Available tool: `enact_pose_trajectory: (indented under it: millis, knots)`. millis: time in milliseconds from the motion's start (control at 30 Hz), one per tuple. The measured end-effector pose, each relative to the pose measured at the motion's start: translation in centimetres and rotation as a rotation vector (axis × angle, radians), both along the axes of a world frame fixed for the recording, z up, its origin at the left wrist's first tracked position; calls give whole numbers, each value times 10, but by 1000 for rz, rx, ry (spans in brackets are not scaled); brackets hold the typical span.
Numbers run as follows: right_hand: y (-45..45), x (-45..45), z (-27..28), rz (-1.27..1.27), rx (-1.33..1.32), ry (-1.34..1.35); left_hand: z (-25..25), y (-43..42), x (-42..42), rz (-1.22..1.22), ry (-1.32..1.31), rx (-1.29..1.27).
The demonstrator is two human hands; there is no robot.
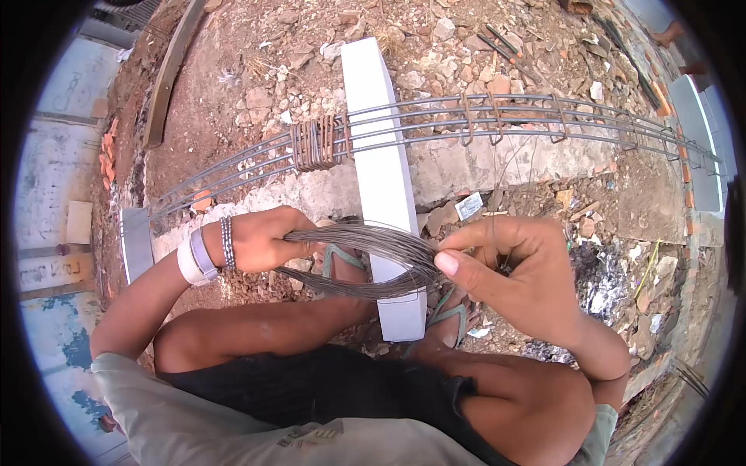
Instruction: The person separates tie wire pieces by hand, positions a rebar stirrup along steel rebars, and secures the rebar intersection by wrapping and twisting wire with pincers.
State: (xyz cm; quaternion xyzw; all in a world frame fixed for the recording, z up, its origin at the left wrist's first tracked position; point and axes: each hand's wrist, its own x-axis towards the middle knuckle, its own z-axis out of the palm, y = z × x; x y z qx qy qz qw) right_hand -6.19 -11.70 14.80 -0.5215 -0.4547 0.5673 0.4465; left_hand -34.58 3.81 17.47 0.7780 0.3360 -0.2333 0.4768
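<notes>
A coil of thin dark binding wire (365, 237) is stretched between my hands, above my lap. My left hand (260, 239) is closed around the coil's left end; a bracelet and a pale wristband circle that wrist. At the coil's right end, the thumb and forefinger of my right hand (521, 268) are pinched on the wire. A thin loose strand arcs up above the right hand. Below the coil lies a long white block (377, 155), pointing away from me between my sandalled feet.
Long steel rebars (435, 140) cross the white block. Several rusty stirrups (315, 144) are bunched on them left of it, with others spaced along the right. Rubble (287, 74) covers the ground. A wooden plank (167, 85) lies far left; a grey block (137, 245) supports the bars' left end.
</notes>
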Motion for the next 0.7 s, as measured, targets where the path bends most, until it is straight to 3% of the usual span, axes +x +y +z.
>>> enact_pose_trajectory:
  millis: [67, 367, 467, 567, 600, 700]
  knots:
    - [2, -6, -3, -55, 21, 5, 7, 4, 10, -16, 168, -39]
    - [-2, 0, 10, 127, 8, -201, -12, 4, -24, -99, -43, 189]
    - [-2, 11, 16, 160, 221, -297, -1, 11, -31, -19, 135, 174]
    - [0, 16, 14, 230, 218, -232, 2, 13, -39, 55, 272, 176]
    - [2, 15, 20, 303, 38, -93, -1, 12, -45, 71, 234, 181]
    - [-10, 11, 37, 184, -100, 109, -36, 17, -83, 25, 83, 186]
